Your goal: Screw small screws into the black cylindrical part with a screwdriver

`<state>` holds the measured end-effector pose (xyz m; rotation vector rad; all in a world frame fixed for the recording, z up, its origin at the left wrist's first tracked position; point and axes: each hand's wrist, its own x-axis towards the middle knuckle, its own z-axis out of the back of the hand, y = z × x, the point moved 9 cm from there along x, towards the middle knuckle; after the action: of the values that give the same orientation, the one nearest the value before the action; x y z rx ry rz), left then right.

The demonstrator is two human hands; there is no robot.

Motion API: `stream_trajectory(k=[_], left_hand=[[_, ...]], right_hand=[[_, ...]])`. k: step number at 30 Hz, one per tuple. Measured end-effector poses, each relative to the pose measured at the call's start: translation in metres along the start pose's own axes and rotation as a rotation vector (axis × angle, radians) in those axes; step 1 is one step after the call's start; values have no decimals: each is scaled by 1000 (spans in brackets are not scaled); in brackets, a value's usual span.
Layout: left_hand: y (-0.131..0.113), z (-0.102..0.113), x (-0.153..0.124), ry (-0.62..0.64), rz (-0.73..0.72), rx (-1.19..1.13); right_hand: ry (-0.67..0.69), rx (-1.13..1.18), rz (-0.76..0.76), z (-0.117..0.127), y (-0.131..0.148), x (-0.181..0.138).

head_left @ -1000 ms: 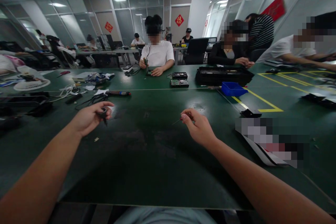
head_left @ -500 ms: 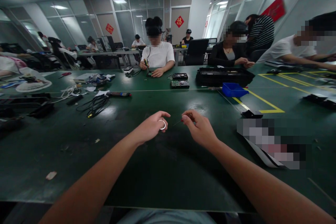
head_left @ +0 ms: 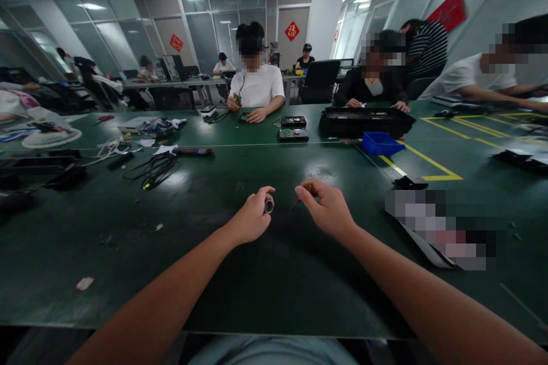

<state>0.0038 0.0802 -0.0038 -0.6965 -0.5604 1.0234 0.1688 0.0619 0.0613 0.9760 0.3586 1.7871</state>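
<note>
Over the green table point(head_left: 205, 285), my left hand point(head_left: 250, 217) is closed around a small round metal piece point(head_left: 269, 206). Its ring-shaped end, dark in the middle, faces right. My right hand point(head_left: 327, 208) pinches a thin tool with a red part point(head_left: 296, 202) between thumb and fingers. The tool's slim tip slants down to the left, toward the left hand; its other end is mostly hidden in my grip, so its kind is unclear. A short gap separates the two hands, and the tool does not touch the round piece.
A black cable coil point(head_left: 154, 170) lies at the left, near a pen-like tool point(head_left: 194, 151). Hard drives point(head_left: 293, 134), a blue tray point(head_left: 382, 143) and a long black casing point(head_left: 366, 123) are farther back. Across the table a person in white point(head_left: 261, 88) works.
My left hand has turned and drawn slightly down, so the round piece now shows its dark opening. The tool in my right hand tilts more steeply. Opposite, a person in black has reached to the casing.
</note>
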Motion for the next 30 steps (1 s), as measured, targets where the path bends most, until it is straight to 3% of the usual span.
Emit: stream_trajectory(k=[4, 11, 30], left_hand=[[-2, 2, 2, -34, -54, 15], [-5, 14, 4, -133, -95, -19], [-9, 17, 3, -128, -123, -36]], right_hand=[[-31, 45, 11, 5, 0, -1], [-160, 339, 10, 14, -6, -6], [-120, 268, 23, 8, -3, -5]])
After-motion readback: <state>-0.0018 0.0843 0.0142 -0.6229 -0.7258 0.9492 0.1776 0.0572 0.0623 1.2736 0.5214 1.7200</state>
